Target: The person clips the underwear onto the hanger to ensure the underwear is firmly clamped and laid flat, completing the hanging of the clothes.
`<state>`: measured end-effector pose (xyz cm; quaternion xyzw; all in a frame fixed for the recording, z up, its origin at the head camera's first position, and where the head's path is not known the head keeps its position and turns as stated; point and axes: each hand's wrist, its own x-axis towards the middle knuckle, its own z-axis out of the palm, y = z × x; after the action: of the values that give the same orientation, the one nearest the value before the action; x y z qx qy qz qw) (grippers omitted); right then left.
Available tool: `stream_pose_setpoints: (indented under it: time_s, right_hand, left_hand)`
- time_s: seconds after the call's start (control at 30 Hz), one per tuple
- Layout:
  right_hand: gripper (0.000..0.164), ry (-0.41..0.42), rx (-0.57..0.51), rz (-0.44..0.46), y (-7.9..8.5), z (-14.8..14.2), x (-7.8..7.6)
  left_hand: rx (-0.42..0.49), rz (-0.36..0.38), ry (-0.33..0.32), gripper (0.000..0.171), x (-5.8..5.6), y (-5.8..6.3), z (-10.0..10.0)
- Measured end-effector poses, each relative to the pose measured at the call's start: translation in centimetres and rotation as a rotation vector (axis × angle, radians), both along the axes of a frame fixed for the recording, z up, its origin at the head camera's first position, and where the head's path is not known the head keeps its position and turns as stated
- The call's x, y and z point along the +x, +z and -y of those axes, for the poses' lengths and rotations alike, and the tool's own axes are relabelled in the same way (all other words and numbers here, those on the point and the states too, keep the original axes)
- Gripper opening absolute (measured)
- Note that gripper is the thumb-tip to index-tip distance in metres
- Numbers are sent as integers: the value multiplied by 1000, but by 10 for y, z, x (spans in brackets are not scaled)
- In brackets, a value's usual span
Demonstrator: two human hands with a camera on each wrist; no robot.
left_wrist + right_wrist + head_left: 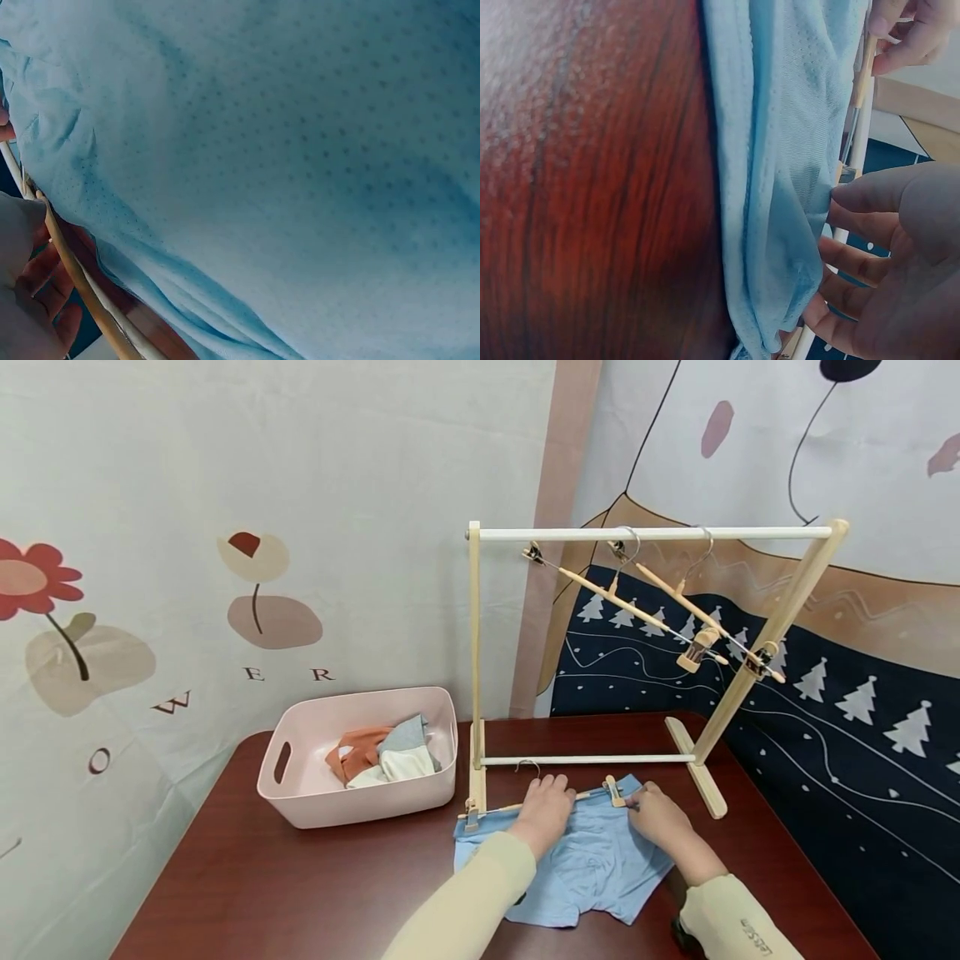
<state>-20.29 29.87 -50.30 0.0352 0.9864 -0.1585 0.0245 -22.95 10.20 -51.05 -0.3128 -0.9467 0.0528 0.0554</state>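
Light blue shorts lie spread on the table, their waistband along a wooden clip hanger. The hanger's left clip sits at the waistband's left end, and the right clip stands on the waistband near its other end. My left hand holds the hanger's wooden bar around its middle; in the right wrist view, the thumb and fingers of that left hand are on the bar. Just beside the right clip, my right hand pinches the shorts' corner between thumb and fingers.
A wooden rack with a white top rail stands behind the shorts, two bare clip hangers hanging from it. Its right foot is near my right hand. Left of it is a pink basket holding folded clothes.
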Motion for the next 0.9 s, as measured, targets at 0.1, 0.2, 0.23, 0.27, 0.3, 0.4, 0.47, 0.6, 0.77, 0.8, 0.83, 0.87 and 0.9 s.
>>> stream_pose_setpoints:
  time_s: [0.1,0.2,0.23,0.27,0.3,0.4,0.47,0.6,0.77,0.8,0.83,0.87,0.9]
  right_hand:
    - [23,3,-20,13,0,0,0]
    - [21,2,-32,24,0,2,0]
    - [20,3,-34,25,1,2,0]
    - [20,4,-38,21,0,2,-1]
    - [19,8,-38,14,0,2,-1]
    - [16,12,-39,-12,-2,0,-2]
    - [14,11,-41,-23,-3,0,-2]
    - [11,11,-44,-21,-1,0,-3]
    - [17,-15,-99,13,-1,-3,-7]
    - [20,-32,-119,28,-1,-4,-9]
    - [24,-50,-134,42,-2,-5,-11]
    - [27,-67,-145,56,-2,-6,-13]
    - [31,-82,-156,70,-3,-7,-15]
  left_hand:
    - [45,-36,-22,20,-1,-2,1]
    - [84,-56,-45,17,-2,-3,3]
    - [92,-54,-43,18,-2,-3,3]
    - [95,-45,-37,19,-2,-3,3]
    - [96,-42,-33,20,-2,-3,2]
    - [115,-4,-3,23,-2,-3,1]
    - [170,47,19,26,-2,-2,1]
    - [354,189,41,25,-1,4,3]
    - [461,263,51,27,1,14,3]
    - [460,252,55,29,0,15,2]
    - [458,240,60,31,0,17,2]
    - [453,221,66,32,0,18,2]
    - [456,205,71,33,-1,19,1]
